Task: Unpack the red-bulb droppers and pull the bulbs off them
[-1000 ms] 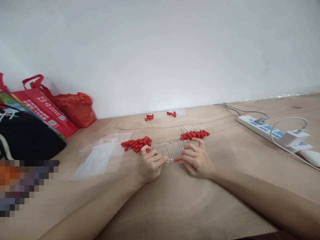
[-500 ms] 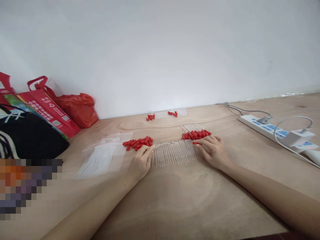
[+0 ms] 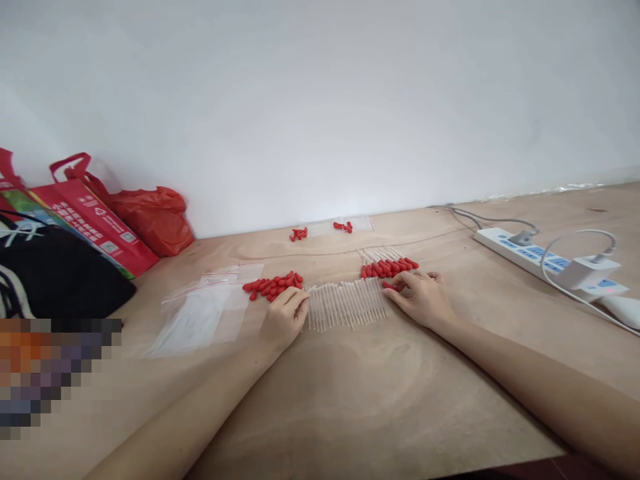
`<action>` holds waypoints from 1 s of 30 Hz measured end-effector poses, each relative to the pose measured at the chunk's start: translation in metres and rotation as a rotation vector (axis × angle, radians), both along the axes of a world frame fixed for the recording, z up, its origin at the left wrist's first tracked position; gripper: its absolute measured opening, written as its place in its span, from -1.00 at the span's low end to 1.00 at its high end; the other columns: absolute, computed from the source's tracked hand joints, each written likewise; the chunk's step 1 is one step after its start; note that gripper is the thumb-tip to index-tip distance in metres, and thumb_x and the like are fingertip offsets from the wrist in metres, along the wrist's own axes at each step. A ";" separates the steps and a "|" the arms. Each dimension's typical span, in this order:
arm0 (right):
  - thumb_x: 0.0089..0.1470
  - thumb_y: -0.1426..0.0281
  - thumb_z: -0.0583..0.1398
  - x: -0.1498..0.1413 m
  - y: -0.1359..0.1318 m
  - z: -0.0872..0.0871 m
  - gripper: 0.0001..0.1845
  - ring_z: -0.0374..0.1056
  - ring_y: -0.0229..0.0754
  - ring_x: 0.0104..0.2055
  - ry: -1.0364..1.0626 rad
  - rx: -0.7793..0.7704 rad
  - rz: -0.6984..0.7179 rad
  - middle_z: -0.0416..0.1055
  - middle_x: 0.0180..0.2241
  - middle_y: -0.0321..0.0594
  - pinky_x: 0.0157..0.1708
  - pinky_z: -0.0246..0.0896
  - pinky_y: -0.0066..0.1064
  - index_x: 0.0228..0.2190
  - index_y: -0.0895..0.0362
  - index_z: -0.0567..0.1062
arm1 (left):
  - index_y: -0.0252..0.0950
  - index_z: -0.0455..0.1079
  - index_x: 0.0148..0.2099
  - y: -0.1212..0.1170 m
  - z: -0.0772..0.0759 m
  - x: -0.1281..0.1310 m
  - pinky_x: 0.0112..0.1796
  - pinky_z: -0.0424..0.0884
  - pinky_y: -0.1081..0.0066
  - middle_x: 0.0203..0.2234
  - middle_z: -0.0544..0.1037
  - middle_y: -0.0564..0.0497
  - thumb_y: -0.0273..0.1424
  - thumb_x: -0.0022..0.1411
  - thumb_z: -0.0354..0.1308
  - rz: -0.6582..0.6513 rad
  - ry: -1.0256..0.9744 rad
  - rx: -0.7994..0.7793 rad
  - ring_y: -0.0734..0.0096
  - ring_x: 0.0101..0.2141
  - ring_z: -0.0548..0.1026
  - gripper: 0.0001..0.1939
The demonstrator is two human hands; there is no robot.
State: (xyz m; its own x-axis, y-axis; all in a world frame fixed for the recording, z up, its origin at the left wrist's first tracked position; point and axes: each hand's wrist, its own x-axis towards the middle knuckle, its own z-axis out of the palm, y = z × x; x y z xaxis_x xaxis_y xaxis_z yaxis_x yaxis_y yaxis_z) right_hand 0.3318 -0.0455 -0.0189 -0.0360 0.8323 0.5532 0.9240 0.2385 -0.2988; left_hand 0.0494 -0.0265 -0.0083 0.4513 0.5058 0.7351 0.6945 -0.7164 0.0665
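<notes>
A row of thin clear glass dropper tubes lies side by side on the wooden table. At its left end, my left hand has its fingers closed together against the tubes; whether a tube is between them cannot be made out. My right hand, at the right end of the row, pinches a red rubber bulb between thumb and fingers. Just behind the row lie droppers with red bulbs fitted, their glass ends pointing to the wall. A heap of loose red bulbs lies beyond my left hand.
Clear zip bags lie to the left. Near the wall, another clear bag lies by small groups of red bulbs. Red bags and a black bag fill the left side. A power strip with cables is at right.
My right fingers have closed further around the red bulb, so less of it shows. My left hand stays at the row's left end. The whole view has shifted slightly.
</notes>
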 end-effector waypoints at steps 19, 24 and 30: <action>0.01 0.10 0.03 0.010 0.037 -0.008 -0.63 0.22 -0.14 -0.32 -0.059 0.143 -0.072 0.44 -0.43 -0.22 -0.25 -0.23 -0.25 -0.34 0.05 0.49 | -0.31 0.28 -0.03 -0.014 0.016 -0.013 -0.12 0.28 0.13 -0.16 0.36 -0.14 -0.03 -0.14 0.22 -0.061 0.186 -0.278 0.16 -0.15 0.30 -0.34; 0.04 0.12 0.01 0.010 0.040 -0.010 -0.64 0.19 -0.14 -0.31 -0.105 0.126 -0.079 0.44 -0.44 -0.21 -0.25 -0.25 -0.25 -0.34 0.02 0.50 | -0.28 0.29 -0.03 -0.009 0.016 -0.018 -0.10 0.22 0.16 -0.14 0.37 -0.11 -0.01 -0.07 0.15 0.033 0.218 -0.293 0.17 -0.14 0.28 -0.38; 0.05 0.19 0.01 0.012 0.042 -0.012 -0.68 0.19 -0.15 -0.31 -0.116 0.117 -0.058 0.44 -0.43 -0.22 -0.25 -0.24 -0.26 -0.36 0.03 0.50 | -0.23 0.31 -0.05 -0.008 0.018 -0.023 -0.12 0.18 0.17 -0.16 0.39 -0.08 0.02 -0.09 0.15 0.052 0.242 -0.243 0.17 -0.15 0.28 -0.39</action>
